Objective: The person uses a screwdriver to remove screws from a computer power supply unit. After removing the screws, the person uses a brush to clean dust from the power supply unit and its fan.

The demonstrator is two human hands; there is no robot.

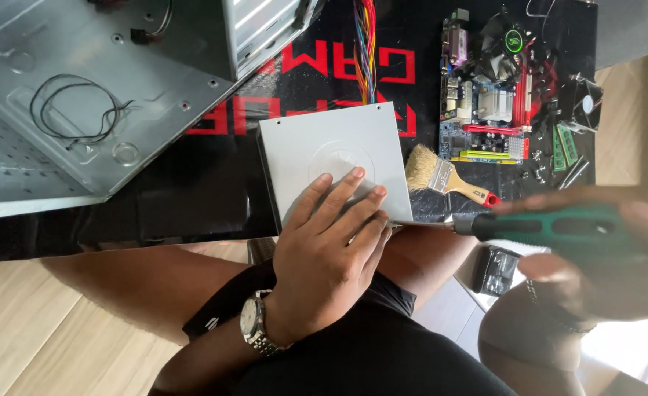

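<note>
The left hand (329, 246) lay flat on the optical drive (335, 158); the right hand (603, 257), at 3 o'clock, gripped the screwdriver (551, 229), shaft pointing toward 9 o'clock.

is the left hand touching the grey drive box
Touching. The head view shows the left hand lying flat on top of the grey drive box, its fingers spread across the lid.

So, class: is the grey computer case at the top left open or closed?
Open. The computer case has its side panel off, so its bare metal floor and a loose black cable loop inside are exposed.
</note>
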